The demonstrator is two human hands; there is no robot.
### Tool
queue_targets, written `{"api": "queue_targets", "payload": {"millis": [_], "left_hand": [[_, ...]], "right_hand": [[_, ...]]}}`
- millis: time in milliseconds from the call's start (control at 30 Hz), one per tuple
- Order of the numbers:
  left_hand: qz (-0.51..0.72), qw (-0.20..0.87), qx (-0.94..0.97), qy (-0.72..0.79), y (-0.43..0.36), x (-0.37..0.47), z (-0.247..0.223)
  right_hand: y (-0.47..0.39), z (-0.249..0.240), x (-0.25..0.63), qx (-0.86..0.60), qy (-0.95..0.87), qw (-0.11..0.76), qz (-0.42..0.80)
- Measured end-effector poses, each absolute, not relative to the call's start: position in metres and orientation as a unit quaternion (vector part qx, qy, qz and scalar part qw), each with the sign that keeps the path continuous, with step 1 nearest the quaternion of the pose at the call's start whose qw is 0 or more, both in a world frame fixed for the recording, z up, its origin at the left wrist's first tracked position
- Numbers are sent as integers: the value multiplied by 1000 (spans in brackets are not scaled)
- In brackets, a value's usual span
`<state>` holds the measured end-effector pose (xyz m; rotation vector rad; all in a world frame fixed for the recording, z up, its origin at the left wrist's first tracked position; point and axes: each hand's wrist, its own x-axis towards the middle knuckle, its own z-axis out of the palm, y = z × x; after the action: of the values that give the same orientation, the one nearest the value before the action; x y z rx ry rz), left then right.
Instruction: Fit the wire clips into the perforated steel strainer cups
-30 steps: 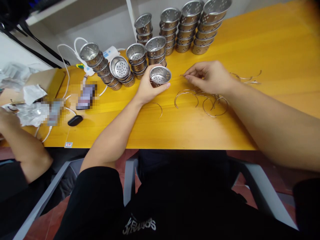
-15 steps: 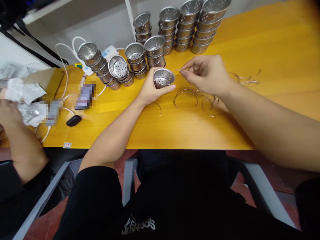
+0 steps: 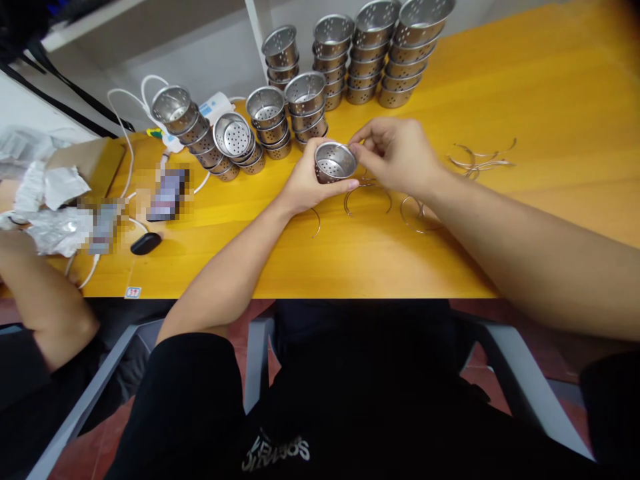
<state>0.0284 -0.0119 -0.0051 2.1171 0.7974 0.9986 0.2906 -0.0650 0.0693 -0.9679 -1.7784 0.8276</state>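
Note:
My left hand (image 3: 304, 181) is wrapped round a small metal strainer basket (image 3: 333, 167), its sides and base dotted with holes, and holds it tilted above the table. At the basket's right rim, my right hand (image 3: 397, 152) pinches a thin wire (image 3: 349, 145) between thumb and forefinger; most of the wire is hidden. Below the hands lie several loose curved wires (image 3: 367, 186), partly covered by the right arm. A single bent wire (image 3: 318, 223) rests under the left wrist.
Stacks of strainer baskets (image 3: 367, 67) stand along the back of the yellow table (image 3: 320, 273). More curved wires (image 3: 480, 163) lie to the right. At left are a phone (image 3: 169, 193), white cables, a black oval object (image 3: 146, 243), plastic bags (image 3: 60, 227) and another person's arm (image 3: 45, 293).
My right hand has moved slightly left and down, bringing the wire to the basket's rim. The basket has shifted a little right, towards it.

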Motion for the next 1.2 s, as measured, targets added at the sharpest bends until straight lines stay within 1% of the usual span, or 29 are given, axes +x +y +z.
{"api": "queue_targets", "payload": {"millis": [267,533,600,733,900,1067,1200], "left_hand": [[374,314,805,337,-28,35,11],[361,316,800,361,-43,36,28],[357,339,793,359,-43,33,33],[339,384,782,355,-41,26,39],[343,386,794,321,-31,21,29],[344,358,819,286,-22,23,11],[339,341,827,292,-20,23,9]], "right_hand": [[-70,69,283,-409,-720,461,319],[-76,79,277,-385,-696,477,375],[-77,86,280,-350,-708,465,401],[-81,96,288,-311,-725,399,468],[-86,93,283,-316,-698,404,499],[-86,89,278,-336,-681,421,496],[-83,88,280,-349,-673,421,498]]}}
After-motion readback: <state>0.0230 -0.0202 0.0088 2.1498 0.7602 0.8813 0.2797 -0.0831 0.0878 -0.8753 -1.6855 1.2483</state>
